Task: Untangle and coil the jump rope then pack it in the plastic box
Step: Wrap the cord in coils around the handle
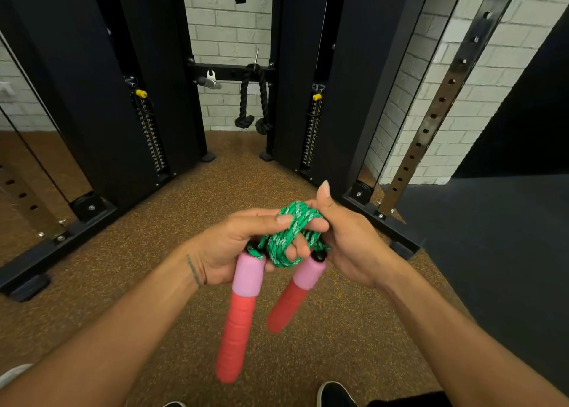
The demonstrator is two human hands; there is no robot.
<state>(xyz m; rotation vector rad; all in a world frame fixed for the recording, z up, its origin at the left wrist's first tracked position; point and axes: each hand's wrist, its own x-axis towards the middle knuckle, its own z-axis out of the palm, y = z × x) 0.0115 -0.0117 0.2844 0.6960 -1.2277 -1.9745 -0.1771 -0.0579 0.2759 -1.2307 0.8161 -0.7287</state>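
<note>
Holding the jump rope (292, 235) in front of the body, the person kept both hands together at the middle of the view, above a brown speckled floor (154, 283). The green cord was gathered in a small bundle of several loops between the two hands. The left hand (234, 246) gripped this bundle from the left side: its thumb lay flat on top of the loops, and its fingers (314, 225) were curled through and around them. The right hand (351, 246) was pressed against the bundle from the right side, with its thumb standing straight up; its other fingers went behind the cord and were mostly hidden, but they seemed closed on it.

Two handles hung down from the bundle toward the near side, each one pink at the top and red below. The left handle (240, 311) hung almost upright and looked a little blurred. The right handle (294, 295) was tilted, its lower end leaning to the left.

On the far side stood a black cable machine (92, 98) before a white brick wall (228, 31), and a thick black rope (254, 104) hung from its crossbar. A perforated metal upright (446, 98) leaned at the far right. A dark shoe (335, 394) showed at the near edge.
</note>
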